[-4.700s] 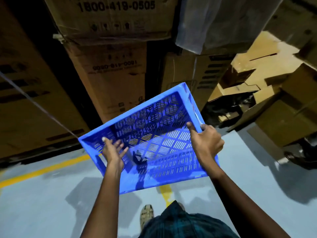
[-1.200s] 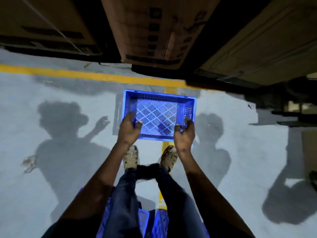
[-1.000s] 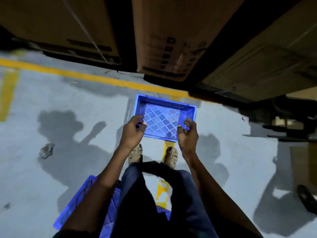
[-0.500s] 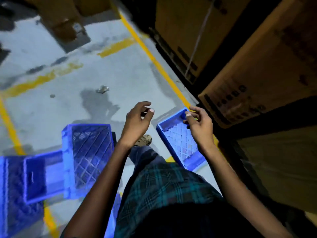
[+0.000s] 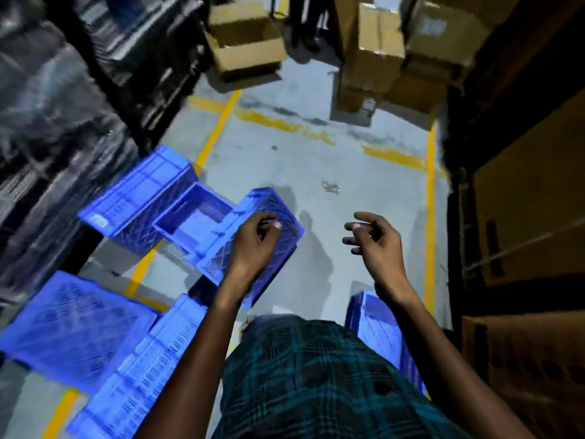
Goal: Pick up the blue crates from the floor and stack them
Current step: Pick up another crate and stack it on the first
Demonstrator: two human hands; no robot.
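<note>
Several blue slatted crates lie scattered on the grey floor at the left. One overturned crate lies bottom up just beyond my left hand, whose fingers hang loosely curled above it and hold nothing. An upright crate leans against it, and another lies behind. Two more crates sit at the lower left. The crate I set down stands on the floor under my right forearm. My right hand hovers empty with relaxed, spread fingers.
Dark wrapped stacks line the left side. Tall cardboard boxes wall the right. More cartons stand at the far end, by a person's legs. Yellow lines mark the floor; a scrap of litter lies mid-floor.
Both hands let go of the crate on the floor. I turned left, so the scattered crates came into view, and my hands rose empty toward the overturned crate.
</note>
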